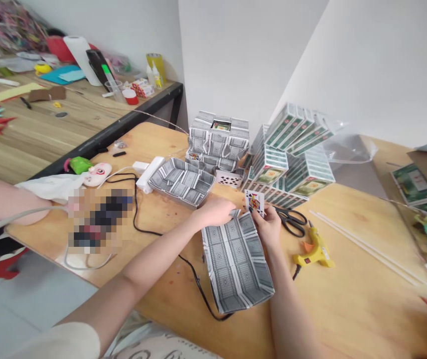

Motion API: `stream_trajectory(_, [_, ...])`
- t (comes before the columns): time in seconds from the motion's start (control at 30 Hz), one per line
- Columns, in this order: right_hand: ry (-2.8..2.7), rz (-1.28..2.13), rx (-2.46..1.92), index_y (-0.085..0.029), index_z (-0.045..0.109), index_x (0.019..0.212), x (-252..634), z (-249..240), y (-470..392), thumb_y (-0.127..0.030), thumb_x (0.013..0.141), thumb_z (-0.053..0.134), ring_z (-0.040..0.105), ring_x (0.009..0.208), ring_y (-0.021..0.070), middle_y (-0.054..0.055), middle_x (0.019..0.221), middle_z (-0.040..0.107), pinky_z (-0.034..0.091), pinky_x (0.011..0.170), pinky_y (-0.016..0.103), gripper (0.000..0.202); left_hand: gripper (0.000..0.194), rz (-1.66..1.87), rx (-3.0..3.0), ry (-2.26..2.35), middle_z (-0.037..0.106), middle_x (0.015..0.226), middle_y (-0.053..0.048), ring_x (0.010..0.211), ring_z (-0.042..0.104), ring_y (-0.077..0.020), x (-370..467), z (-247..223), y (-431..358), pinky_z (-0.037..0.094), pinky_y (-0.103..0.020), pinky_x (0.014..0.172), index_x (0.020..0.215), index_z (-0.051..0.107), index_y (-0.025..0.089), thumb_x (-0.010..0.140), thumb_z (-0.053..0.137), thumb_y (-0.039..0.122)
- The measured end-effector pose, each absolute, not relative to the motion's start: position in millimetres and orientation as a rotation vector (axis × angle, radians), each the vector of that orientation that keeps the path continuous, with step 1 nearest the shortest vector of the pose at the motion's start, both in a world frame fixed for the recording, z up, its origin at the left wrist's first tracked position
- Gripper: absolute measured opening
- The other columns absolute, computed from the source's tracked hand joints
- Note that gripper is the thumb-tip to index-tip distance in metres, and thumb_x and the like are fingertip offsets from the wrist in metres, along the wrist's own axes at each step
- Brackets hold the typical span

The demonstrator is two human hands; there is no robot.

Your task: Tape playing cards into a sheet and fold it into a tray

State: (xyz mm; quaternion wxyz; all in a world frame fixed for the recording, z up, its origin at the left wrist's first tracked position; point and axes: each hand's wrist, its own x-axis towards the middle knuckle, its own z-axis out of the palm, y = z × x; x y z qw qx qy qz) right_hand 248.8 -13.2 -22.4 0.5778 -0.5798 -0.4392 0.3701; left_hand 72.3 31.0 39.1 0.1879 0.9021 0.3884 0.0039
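Observation:
A box-shaped tray made of grey-patterned playing cards [235, 259] lies in front of me, its open side up. My left hand [218, 212] is at its far left end, fingers pressed together near the edge; what they pinch is too small to name. Between the fingers of my right hand [268, 222], at the far right corner, is a jack card [254, 202], face toward me. A second card tray [183, 182] stands beyond my left hand. Behind it is a stacked card structure [218, 137], with a spade card [229, 178] lying near its base.
Green card packs [291, 154] are piled at the back. Black scissors [292, 222], a yellow glue gun [316, 252] and thin white sticks [366, 247] lie to the right. A black cable [194, 274] crosses the wooden table [348, 309]. Another person's arm [7, 199] reaches in from the left.

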Motion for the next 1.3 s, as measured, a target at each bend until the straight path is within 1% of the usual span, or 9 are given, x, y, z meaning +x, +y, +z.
stream_trajectory(0.13, [-0.947,0.87,-1.318,-0.02,0.051,0.083,245.6,-20.3,-14.5,-0.034,0.068,0.063,0.059,0.071,0.0143,0.001,0.083,0.063,0.047,0.065,0.027,0.025,0.02,0.07,2.478,1.05,0.064,0.1,-0.007,0.092,0.058,-0.0204,65.3,44.4,34.4,0.043,-0.028,0.079,0.095,0.059,0.017,0.077,0.05,0.018])
stream_trajectory(0.23, [-0.932,0.945,-1.283,-0.02,0.05,0.082,245.5,-19.8,-15.1,-0.036,0.068,0.065,0.06,0.066,0.0147,0.001,0.079,0.065,0.048,0.06,0.027,0.025,0.021,0.071,2.427,1.066,0.065,0.1,-0.007,0.092,0.058,-0.0198,60.4,44.9,38.7,0.042,-0.027,0.079,0.097,0.059,0.017,0.078,0.05,0.021])
stream_trajectory(0.33, [-0.938,1.019,-1.268,-0.019,0.056,0.079,248.7,-21.9,-14.8,-0.038,0.067,0.066,0.061,0.059,0.0157,0.002,0.071,0.066,0.048,0.056,0.029,0.025,0.023,0.085,2.377,1.083,0.066,0.097,-0.007,0.09,0.059,-0.0192,58.3,43.2,43.0,0.042,-0.026,0.078,0.096,0.06,0.017,0.075,0.055,0.023])
stream_trajectory(0.5, [-0.982,0.964,-1.306,-0.017,0.059,0.071,254.3,-28.8,-13.1,-0.039,0.068,0.065,0.054,0.05,0.0123,-0.001,0.06,0.062,0.042,0.051,0.026,0.023,0.019,0.013,2.327,1.087,0.068,0.087,-0.005,0.083,0.06,-0.0186,58.9,41.2,45.6,0.042,-0.024,0.073,0.086,0.064,0.017,0.07,0.059,0.025])
stream_trajectory(0.7, [-1.012,0.933,-1.337,-0.018,0.057,0.067,255.4,-28.1,-11.9,-0.039,0.069,0.062,0.048,0.047,0.0108,-0.003,0.053,0.057,0.037,0.049,0.024,0.021,0.019,0.036,2.342,1.089,0.068,0.084,-0.005,0.08,0.06,-0.0183,59.2,43.9,44.8,0.041,-0.024,0.072,0.083,0.065,0.016,0.069,0.059,0.027])
stream_trajectory(0.83, [-1.057,0.905,-1.374,-0.018,0.056,0.062,259.4,-29.5,-10.7,-0.038,0.069,0.062,0.045,0.046,0.0103,-0.003,0.051,0.054,0.035,0.047,0.024,0.022,0.012,-0.011,2.352,1.092,0.067,0.072,-0.004,0.068,0.059,-0.0174,59.7,45.8,44.8,0.04,-0.024,0.062,0.071,0.064,0.017,0.068,0.058,0.027])
stream_trajectory(0.97, [-1.128,0.884,-1.419,-0.018,0.058,0.064,262.7,-32.8,-10.2,-0.04,0.069,0.061,0.042,0.047,0.0103,-0.004,0.05,0.052,0.033,0.048,0.024,0.022,0.012,-0.024,2.367,1.088,0.063,0.062,-0.002,0.059,0.056,-0.0158,59.7,46.8,44.8,0.037,-0.023,0.055,0.062,0.06,0.017,0.069,0.054,0.025])
stream_trajectory(1.17, [-1.241,0.831,-1.431,-0.018,0.059,0.061,261.8,-29.7,-12.0,-0.038,0.071,0.057,0.043,0.048,0.011,-0.003,0.05,0.051,0.035,0.05,0.025,0.022,0.014,-0.034,2.382,1.047,0.064,0.066,-0.002,0.06,0.056,-0.0153,58.7,46.7,44.3,0.037,-0.023,0.056,0.069,0.063,0.018,0.071,0.052,0.026])
stream_trajectory(1.3, [-1.284,0.793,-1.445,-0.019,0.066,0.072,264.1,-27.8,-12.8,-0.036,0.072,0.056,0.049,0.053,0.0136,-0.001,0.058,0.06,0.04,0.054,0.027,0.02,0.017,0.011,2.345,1.054,0.068,0.077,-0.002,0.071,0.059,-0.0164,58.1,44.6,44.1,0.04,-0.022,0.064,0.081,0.066,0.02,0.069,0.056,0.025])
